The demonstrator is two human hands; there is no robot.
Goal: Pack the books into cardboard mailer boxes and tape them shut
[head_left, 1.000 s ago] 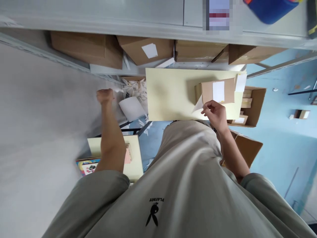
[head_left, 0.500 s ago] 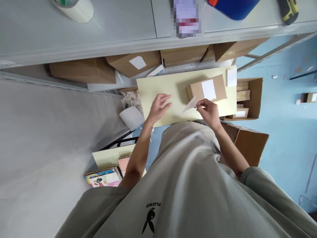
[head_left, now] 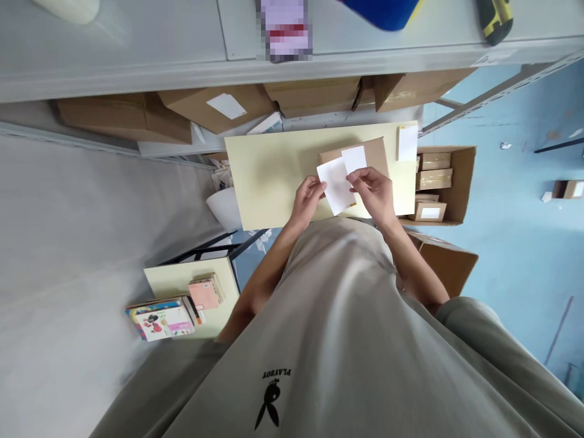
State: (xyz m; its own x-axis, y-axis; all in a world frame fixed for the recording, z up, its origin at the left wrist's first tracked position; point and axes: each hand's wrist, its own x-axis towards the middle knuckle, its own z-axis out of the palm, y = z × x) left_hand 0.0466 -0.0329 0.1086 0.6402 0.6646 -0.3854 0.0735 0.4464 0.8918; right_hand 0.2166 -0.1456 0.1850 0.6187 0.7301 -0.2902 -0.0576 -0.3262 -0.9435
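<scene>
"Going left to right, what's first?"

"Left hand (head_left: 306, 201), above the pale desk (head_left: 264, 182). Grip: thumb and fingers pinching the left edge of a white sheet (head_left: 336, 187)."

"Sheet's long axis?"

"Mostly away from the body, far end leaning left. It sits between the two hands, to the right of the left grip."

"And the box?"

"Cardboard box (head_left: 376, 156), on the desk, just beyond the sheet. Long axis roughly left to right, right end slightly farther away. Sheet covers its left front part in view; can't tell if they touch."

"Label (head_left: 354, 159) on it?"

"White, on the box, up and right of the sheet."

"Right hand?"

"Right hand (head_left: 373, 190), thumb and fingertips pinching the sheet's right edge, beside the label. Nearer the box and label than the left hand."

"Farther right?"

"White card (head_left: 407, 143) on the desk, apart from the box."
</scene>
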